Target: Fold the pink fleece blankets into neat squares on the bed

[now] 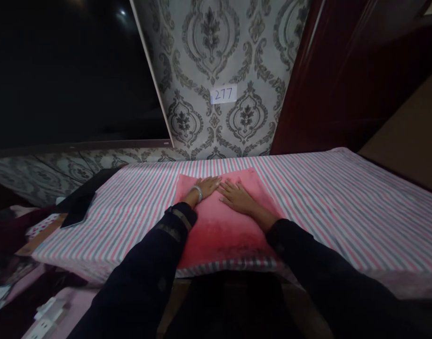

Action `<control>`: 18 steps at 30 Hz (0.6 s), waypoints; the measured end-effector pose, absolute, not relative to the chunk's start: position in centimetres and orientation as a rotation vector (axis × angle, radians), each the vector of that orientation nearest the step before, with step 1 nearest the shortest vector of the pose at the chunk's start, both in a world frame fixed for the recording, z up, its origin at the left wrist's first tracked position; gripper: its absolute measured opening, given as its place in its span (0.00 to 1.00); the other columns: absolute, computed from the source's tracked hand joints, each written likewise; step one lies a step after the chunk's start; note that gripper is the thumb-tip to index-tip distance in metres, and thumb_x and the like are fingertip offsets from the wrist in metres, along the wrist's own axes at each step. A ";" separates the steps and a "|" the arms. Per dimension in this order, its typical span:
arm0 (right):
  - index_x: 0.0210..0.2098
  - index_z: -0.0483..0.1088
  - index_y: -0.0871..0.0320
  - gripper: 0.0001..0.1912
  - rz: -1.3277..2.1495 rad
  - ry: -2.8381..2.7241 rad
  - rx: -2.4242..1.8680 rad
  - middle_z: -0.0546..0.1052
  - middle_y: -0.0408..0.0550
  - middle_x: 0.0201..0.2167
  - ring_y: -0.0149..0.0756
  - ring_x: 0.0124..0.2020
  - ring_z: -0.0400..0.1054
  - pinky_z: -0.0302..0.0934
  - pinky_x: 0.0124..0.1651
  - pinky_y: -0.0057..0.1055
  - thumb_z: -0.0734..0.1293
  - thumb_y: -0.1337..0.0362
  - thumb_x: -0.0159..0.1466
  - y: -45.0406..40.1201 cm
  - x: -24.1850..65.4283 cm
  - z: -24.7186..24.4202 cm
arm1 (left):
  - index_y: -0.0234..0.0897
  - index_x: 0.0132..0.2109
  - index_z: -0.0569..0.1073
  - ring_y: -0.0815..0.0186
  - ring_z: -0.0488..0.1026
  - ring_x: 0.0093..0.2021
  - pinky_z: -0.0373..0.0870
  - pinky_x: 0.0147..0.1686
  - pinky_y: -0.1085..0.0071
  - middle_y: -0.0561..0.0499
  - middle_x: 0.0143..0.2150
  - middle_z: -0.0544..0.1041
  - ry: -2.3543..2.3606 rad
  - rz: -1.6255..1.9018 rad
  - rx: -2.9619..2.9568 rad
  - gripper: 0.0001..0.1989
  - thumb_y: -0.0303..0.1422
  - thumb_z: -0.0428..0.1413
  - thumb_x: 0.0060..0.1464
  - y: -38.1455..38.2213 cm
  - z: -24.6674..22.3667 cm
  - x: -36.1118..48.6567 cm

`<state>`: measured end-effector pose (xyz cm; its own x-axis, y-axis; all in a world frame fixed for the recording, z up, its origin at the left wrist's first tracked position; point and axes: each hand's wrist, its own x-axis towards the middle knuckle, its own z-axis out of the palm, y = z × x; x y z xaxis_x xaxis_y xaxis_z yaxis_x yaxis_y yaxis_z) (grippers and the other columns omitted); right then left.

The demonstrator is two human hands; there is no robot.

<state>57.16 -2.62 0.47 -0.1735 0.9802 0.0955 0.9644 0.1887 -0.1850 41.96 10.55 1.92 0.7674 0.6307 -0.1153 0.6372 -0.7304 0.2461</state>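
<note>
A pink-and-red square cloth (216,235), which looks like a soft cushion cover, lies flat on the striped table. My left hand (208,187), with a silvery bracelet at the wrist, rests palm down on its upper part, fingers stretched out. Close beside it, my right hand (239,197) also presses flat on the cloth with its fingers spread. The fingertips of both hands nearly meet. Neither hand grips anything.
A striped tablecloth (131,212) covers the table. On the left lie a dark phone-like slab (79,209) and a power strip (46,320). Behind are a large screen (71,75), patterned wallpaper with a "277" paper label (223,94), and a dark red panel (343,84).
</note>
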 end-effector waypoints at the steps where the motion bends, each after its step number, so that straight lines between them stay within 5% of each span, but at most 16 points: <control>1: 0.74 0.49 0.50 0.31 0.168 -2.266 -1.882 0.47 0.51 0.75 0.54 0.75 0.37 0.32 0.71 0.64 0.51 0.48 0.75 -2.8 57.2 0.7 | 0.51 0.74 0.51 0.61 0.46 0.76 0.37 0.72 0.47 0.56 0.76 0.52 0.984 -0.024 2.693 0.30 0.44 0.30 0.68 10.6 1.9 41.8; 10: 0.74 0.48 0.51 0.35 0.527 -2.454 -1.358 0.46 0.49 0.75 0.47 0.76 0.32 0.29 0.74 0.55 0.53 0.42 0.74 -12.6 56.4 1.0 | 0.52 0.74 0.50 0.58 0.48 0.75 0.41 0.72 0.47 0.55 0.76 0.51 1.006 -0.043 2.778 0.30 0.47 0.34 0.69 10.8 2.1 42.0; 18: 0.69 0.61 0.49 0.29 0.428 -2.238 -1.415 0.62 0.49 0.70 0.44 0.72 0.51 0.45 0.72 0.48 0.55 0.45 0.74 -16.0 60.0 3.2 | 0.51 0.73 0.53 0.53 0.41 0.76 0.35 0.70 0.38 0.53 0.77 0.46 0.814 -0.015 2.886 0.30 0.46 0.38 0.68 9.2 5.5 45.1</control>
